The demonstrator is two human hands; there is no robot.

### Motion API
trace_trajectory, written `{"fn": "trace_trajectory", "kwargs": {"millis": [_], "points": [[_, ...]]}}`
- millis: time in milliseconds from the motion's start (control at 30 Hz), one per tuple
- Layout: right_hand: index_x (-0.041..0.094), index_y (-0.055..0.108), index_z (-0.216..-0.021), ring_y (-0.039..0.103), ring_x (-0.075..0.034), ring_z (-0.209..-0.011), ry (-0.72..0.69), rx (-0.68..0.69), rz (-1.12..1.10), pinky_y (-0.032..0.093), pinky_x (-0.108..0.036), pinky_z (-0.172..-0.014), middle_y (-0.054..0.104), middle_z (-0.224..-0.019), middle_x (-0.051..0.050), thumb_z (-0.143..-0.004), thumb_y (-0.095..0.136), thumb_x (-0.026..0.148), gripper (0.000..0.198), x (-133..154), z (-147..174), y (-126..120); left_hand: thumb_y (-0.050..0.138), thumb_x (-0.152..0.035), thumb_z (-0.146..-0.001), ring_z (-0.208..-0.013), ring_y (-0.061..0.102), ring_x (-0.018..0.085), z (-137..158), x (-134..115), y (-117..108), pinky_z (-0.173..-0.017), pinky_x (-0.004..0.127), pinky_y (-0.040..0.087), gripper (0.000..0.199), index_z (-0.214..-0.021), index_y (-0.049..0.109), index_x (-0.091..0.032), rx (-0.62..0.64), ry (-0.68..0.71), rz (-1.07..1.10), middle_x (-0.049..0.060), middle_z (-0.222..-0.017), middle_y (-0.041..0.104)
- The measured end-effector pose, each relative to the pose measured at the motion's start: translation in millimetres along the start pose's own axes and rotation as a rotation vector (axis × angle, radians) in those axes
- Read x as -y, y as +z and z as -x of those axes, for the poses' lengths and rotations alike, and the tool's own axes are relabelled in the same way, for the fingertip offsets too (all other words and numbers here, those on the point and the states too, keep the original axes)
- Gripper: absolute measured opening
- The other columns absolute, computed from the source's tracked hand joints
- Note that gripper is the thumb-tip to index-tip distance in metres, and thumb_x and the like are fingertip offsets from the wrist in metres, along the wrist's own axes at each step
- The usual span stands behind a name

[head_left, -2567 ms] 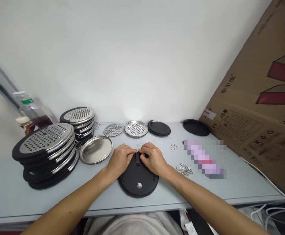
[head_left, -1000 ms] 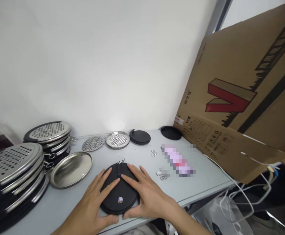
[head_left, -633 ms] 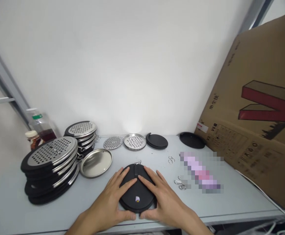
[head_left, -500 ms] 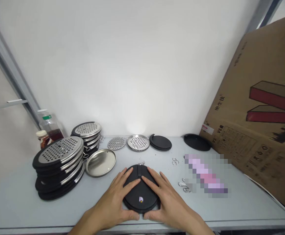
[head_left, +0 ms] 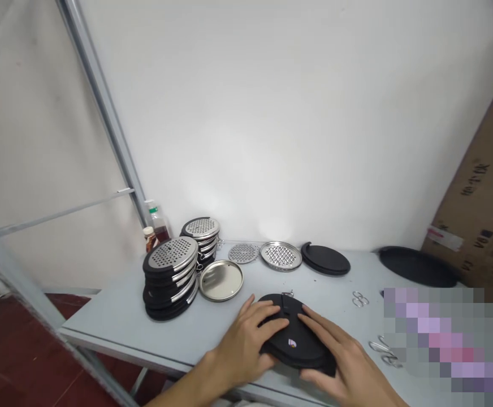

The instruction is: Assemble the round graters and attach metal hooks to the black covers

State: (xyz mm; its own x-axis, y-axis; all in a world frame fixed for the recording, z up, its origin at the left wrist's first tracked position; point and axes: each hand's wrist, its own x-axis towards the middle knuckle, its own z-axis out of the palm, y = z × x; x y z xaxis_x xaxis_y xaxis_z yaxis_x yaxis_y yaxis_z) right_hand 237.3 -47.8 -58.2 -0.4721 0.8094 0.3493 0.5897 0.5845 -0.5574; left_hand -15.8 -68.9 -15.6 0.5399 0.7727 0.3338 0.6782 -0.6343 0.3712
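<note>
A round black case (head_left: 295,339) with a small logo, a short strap and a wire clip (head_left: 288,294) at its far side lies near the table's front edge. My left hand (head_left: 250,339) grips its left side, fingers over the top and thumb at the near edge. On the right side my right hand (head_left: 335,350) holds it the same way. Whatever is inside or under the case is hidden. Left of it, a shallow round metal dish (head_left: 221,281) lies beside a stack of round graters (head_left: 173,254) with black edges.
A second grater stack (head_left: 203,227), a perforated metal disc (head_left: 243,254), a round grater plate (head_left: 281,255) and a black round cover (head_left: 325,259) line the wall. To the right are wire clips (head_left: 360,299), a black tray (head_left: 416,265), a blurred-out item (head_left: 450,339) and a cardboard box (head_left: 484,209).
The camera view has turned left, so everything sits further right and more floor shows. Both hands stay on the black case, which now looks tilted, its near right edge lower.
</note>
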Motion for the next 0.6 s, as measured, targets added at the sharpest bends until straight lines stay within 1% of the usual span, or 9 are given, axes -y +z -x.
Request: {"fn": "trace_trajectory", "kwargs": {"millis": [33, 100, 167, 233, 267, 333, 400, 500, 600], "points": [[0.025, 0.052, -0.140, 0.054, -0.034, -0.128, -0.002, -0.037, -0.033, 0.047, -0.047, -0.106, 0.052, -0.144, -0.012, -0.076, 0.070, 0.052, 0.071, -1.6, 0.2, -1.3, 0.065, -0.021, -0.079, -0.129, 0.051, 0.028, -3.2, -3.7, -3.7, -0.119, 0.054, 0.020, 0.051, -0.129, 0.060, -0.027, -0.028, 0.013, 0.044, 0.007, -0.135, 0.060], [0.026, 0.047, -0.142, 0.062, -0.030, -0.118, 0.043, -0.146, -0.123, 0.052, -0.042, -0.099, 0.059, -0.137, -0.012, -0.084, 0.061, 0.051, 0.065, -5.5, 0.7, -5.1, 0.068, -0.018, -0.074, -0.112, 0.062, 0.028, -12.2, -10.9, -14.9, -0.113, 0.049, 0.033, 0.041, -0.113, 0.067, -0.029, -0.093, -0.015, 0.176, 0.006, -0.117, 0.070], [0.027, 0.041, -0.144, 0.070, -0.027, -0.104, 0.156, -0.289, -0.222, 0.056, -0.038, -0.091, 0.063, -0.131, -0.011, -0.090, 0.050, 0.052, 0.060, -10.5, 0.9, -9.1, 0.074, -0.024, -0.073, -0.093, 0.067, 0.028, -24.7, -14.8, -31.3, -0.094, 0.045, 0.048, 0.027, -0.099, 0.070, -0.028, -0.179, -0.103, 0.292, 0.007, -0.099, 0.074], [0.027, 0.041, -0.142, 0.074, -0.025, -0.090, 0.293, -0.395, -0.299, 0.058, -0.036, -0.085, 0.066, -0.126, -0.011, -0.092, 0.043, 0.054, 0.056, -15.5, -0.2, -12.0, 0.072, -0.035, -0.079, -0.084, 0.065, 0.026, -40.6, -11.5, -53.5, -0.078, 0.040, 0.052, 0.020, -0.095, 0.070, -0.023, -0.292, -0.211, 0.337, 0.008, -0.089, 0.072], [0.027, 0.044, -0.139, 0.075, -0.024, -0.087, 0.350, -0.418, -0.325, 0.058, -0.035, -0.083, 0.068, -0.123, -0.011, -0.092, 0.043, 0.056, 0.055, -17.6, -1.2, -12.8, 0.068, -0.040, -0.083, -0.085, 0.065, 0.026, -49.5, -6.0, -66.7, -0.078, 0.039, 0.051, 0.023, -0.096, 0.069, -0.021, -0.350, -0.262, 0.350, 0.008, -0.089, 0.072], [0.026, 0.051, -0.133, 0.075, -0.025, -0.084, 0.423, -0.418, -0.363, 0.058, -0.035, -0.082, 0.072, -0.116, -0.010, -0.090, 0.045, 0.059, 0.054, -19.9, -3.8, -13.3, 0.059, -0.044, -0.090, -0.096, 0.062, 0.026, -68.3, 13.0, -96.5, -0.087, 0.039, 0.049, 0.029, -0.101, 0.067, -0.018, -0.459, -0.371, 0.395, 0.009, -0.099, 0.070], [0.025, 0.057, -0.127, 0.075, -0.025, -0.084, 0.434, -0.383, -0.387, 0.058, -0.035, -0.080, 0.074, -0.109, -0.010, -0.088, 0.049, 0.060, 0.054, -19.8, -6.1, -12.6, 0.054, -0.041, -0.094, -0.102, 0.061, 0.027, -86.1, 40.6, -128.0, -0.089, 0.040, 0.048, 0.032, -0.100, 0.066, -0.013, -0.534, -0.500, 0.464, 0.008, -0.102, 0.067], [0.022, 0.063, -0.122, 0.074, -0.026, -0.081, 0.414, -0.345, -0.395, 0.058, -0.035, -0.079, 0.076, -0.098, -0.010, -0.085, 0.053, 0.060, 0.055, -17.2, -8.1, -11.1, 0.058, -0.035, -0.094, -0.100, 0.063, 0.022, -104.1, 87.5, -168.7, -0.085, 0.042, 0.054, 0.032, -0.119, 0.059, -0.015, -0.572, -0.721, 0.615, 0.009, -0.117, 0.062], [0.020, 0.066, -0.119, 0.073, -0.026, -0.082, 0.413, -0.320, -0.370, 0.057, -0.035, -0.079, 0.077, -0.082, -0.008, -0.084, 0.052, 0.062, 0.056, -15.2, -8.4, -10.6, 0.060, -0.032, -0.094, -0.103, 0.063, 0.023, -107.5, 126.0, -193.3, -0.086, 0.043, 0.055, 0.034, -0.124, 0.057, -0.015, -0.605, -0.892, 0.723, 0.010, -0.122, 0.060]]}}
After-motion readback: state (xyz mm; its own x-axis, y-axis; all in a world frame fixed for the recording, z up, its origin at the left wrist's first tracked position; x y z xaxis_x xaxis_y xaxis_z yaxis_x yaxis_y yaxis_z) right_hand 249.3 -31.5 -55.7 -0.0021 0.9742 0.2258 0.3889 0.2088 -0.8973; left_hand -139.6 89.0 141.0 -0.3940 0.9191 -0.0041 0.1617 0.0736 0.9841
